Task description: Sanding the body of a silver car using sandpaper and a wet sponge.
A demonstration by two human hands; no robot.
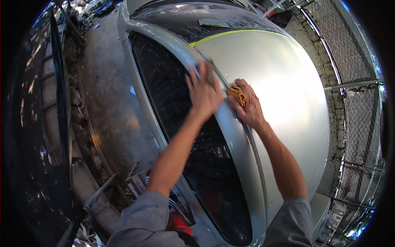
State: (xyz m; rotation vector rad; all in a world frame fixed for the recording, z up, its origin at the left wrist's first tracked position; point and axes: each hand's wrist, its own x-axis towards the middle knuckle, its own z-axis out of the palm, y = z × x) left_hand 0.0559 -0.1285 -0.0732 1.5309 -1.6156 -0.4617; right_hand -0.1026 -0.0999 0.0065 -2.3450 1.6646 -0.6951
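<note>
A folded orange-brown cloth (237, 95) is gripped in my right hand (252, 110), which rests at the left edge of a silver car roof (284, 94). To its left, my left hand (204, 95) has its fingers spread over the roof rail above the dark side window (164, 78). Motion smears those fingers, and whether they touch the surface is unclear. A long roof groove (257, 158) runs beneath and past my hands. Bright yellow-green tape (230, 34) borders the roof's far edge, along the windshield (177, 15).
A flat greyish piece (213, 23) lies on the dusty windshield. Concrete floor (111, 82) stretches along the car's left side. Beyond the roof on the right stand a low block wall (338, 136) and a wire mesh fence (362, 119). Something red (181, 224) shows below my left arm.
</note>
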